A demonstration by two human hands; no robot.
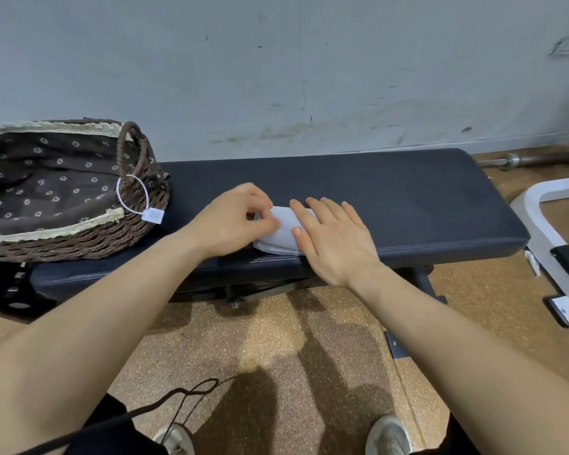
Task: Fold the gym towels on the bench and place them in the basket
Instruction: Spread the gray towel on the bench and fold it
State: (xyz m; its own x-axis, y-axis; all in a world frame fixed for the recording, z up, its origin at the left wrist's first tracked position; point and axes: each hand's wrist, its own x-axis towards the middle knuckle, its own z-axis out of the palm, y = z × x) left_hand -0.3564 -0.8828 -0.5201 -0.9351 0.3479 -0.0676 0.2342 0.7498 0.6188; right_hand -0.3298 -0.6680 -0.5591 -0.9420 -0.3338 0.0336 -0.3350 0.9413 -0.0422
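I see a pale grey wall, scuffed and marked, filling the top of the view from nine o'clock round to three. Below it a speckled tan floor spreads across the bottom half, with shadows falling on it.

A long dark padded counter runs across the middle, from about nine o'clock to three o'clock. At its nine o'clock end sits a brown woven basket with a dark flower-print lining trimmed in cream lace; a twisted handle stands upright on its near-right side, and a small white tag hangs from that handle on a white loop. I cannot see any towel inside the basket.

At three o'clock, on the floor past the counter's end, is part of a white metal frame, and behind it at two o'clock lies a metal bar against the wall.

Two bare forearms reach in from seven and five o'clock. Both hands meet at the centre, near the counter's front edge. There a small white towel lies folded into a compact bundle on the counter, well apart from the basket.

The left hand has its grip pinched on the towel's left edge, fingers curled. The right hand lies flat with its grip released, fingers spread, pressing down on the towel's right side.

At six o'clock I see two light shoes and a thin black cord looping over the floor.
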